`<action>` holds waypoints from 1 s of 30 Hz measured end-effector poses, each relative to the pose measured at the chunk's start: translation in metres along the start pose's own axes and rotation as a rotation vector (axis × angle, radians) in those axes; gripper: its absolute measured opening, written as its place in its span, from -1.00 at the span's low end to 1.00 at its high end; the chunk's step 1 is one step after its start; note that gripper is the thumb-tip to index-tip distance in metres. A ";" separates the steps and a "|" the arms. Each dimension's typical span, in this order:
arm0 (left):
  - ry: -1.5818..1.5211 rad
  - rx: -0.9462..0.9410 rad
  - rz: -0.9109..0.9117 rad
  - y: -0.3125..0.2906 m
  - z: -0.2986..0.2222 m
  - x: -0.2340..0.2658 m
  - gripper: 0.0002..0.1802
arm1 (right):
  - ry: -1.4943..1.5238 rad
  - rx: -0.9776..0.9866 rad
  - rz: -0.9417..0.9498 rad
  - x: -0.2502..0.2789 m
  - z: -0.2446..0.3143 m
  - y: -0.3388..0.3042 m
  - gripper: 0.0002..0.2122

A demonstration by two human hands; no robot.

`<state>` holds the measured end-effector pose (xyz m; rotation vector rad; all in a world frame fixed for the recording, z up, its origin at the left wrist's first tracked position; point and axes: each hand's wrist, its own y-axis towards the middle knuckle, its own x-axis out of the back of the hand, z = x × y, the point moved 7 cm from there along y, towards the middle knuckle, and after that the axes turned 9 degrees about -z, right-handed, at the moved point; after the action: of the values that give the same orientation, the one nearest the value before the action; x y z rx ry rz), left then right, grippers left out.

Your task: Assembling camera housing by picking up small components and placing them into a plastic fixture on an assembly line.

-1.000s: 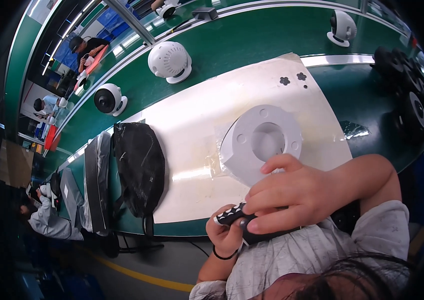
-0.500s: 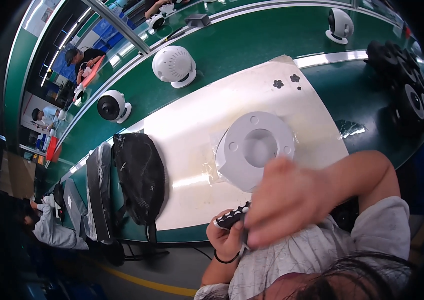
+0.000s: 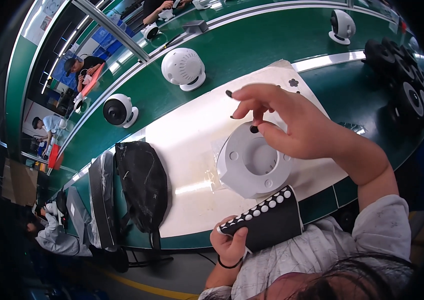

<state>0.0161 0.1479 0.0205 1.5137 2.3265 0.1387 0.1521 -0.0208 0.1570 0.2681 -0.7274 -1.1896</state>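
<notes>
While a small black pad (image 3: 254,129) sits pinched between thumb and forefinger of the right hand (image 3: 292,125), it hovers right at the top rim of the white round housing (image 3: 254,161), touching or nearly so; can't tell which. Right grip: clenched on that pad, other fingers fanned out, probably to keep clear of the rim. Housing lies flat on the white mat (image 3: 197,135) near the bench's front edge, open centre up, with several round recesses on its ring facing up, so likely placed that way for access from above. Left hand (image 3: 229,243) grasps a black sheet (image 3: 267,220) by its lower end, white dots along one edge, held low at the bench edge just beside the housing, close enough for picking from. Further out: black mesh piece (image 3: 142,185) on the mat's left end, two white round cameras (image 3: 183,67) on the green bench (image 3: 282,40), black parts (image 3: 402,75) stacked at far right. Other people work beyond.
</notes>
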 end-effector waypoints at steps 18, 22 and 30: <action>-0.018 0.019 0.023 0.009 -0.002 0.022 -0.71 | -0.267 0.298 -0.092 -0.013 0.033 -0.004 -0.39; -0.036 0.050 0.030 0.009 -0.001 0.024 -0.72 | -0.022 0.211 -0.105 -0.016 0.021 0.004 -0.50; -0.024 0.054 0.029 0.015 -0.002 0.033 -0.73 | -0.015 0.035 0.153 -0.065 0.027 0.011 -0.59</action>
<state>0.0165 0.1844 0.0179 1.5664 2.3075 0.0657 0.1312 0.0466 0.1588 0.2294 -0.7687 -1.0357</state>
